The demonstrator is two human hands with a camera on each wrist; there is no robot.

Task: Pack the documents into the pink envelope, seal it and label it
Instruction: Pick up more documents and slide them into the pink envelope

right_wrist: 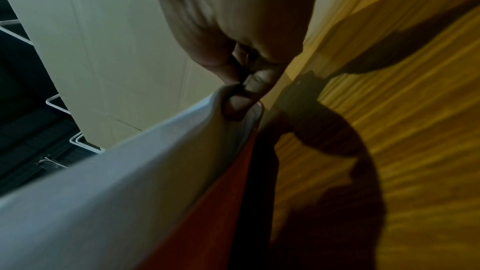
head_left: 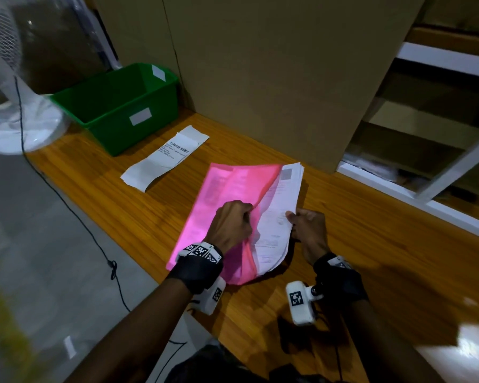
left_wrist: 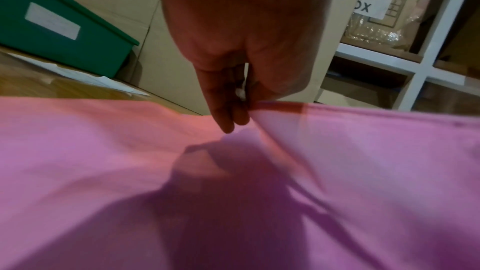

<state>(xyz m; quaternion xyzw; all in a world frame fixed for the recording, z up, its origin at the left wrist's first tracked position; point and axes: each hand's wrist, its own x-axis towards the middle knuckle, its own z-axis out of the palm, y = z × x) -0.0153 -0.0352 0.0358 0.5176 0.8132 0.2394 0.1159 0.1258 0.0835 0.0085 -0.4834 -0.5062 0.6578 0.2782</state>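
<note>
White documents [head_left: 277,214] half inside pink envelope [head_left: 216,194]

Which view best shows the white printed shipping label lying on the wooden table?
The head view: the white printed shipping label lies whole, barcode visible, near the green plastic bin. The left wrist view catches only a blurred edge; the right wrist view misses it.

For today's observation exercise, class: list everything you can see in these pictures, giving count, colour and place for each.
pink envelope: one, pink, lying mid-table, mouth lifted open
documents: one stack, white, partly inside the envelope
label slip: one, white with barcode, on the table beside the bin
bin: one, green, far left of the table
fan: one, white, left of the bin
cardboard box: one, brown, behind the envelope
table: one, wooden
shelving: white, right
left hand: pinches the envelope's edge
right hand: grips the documents
</note>
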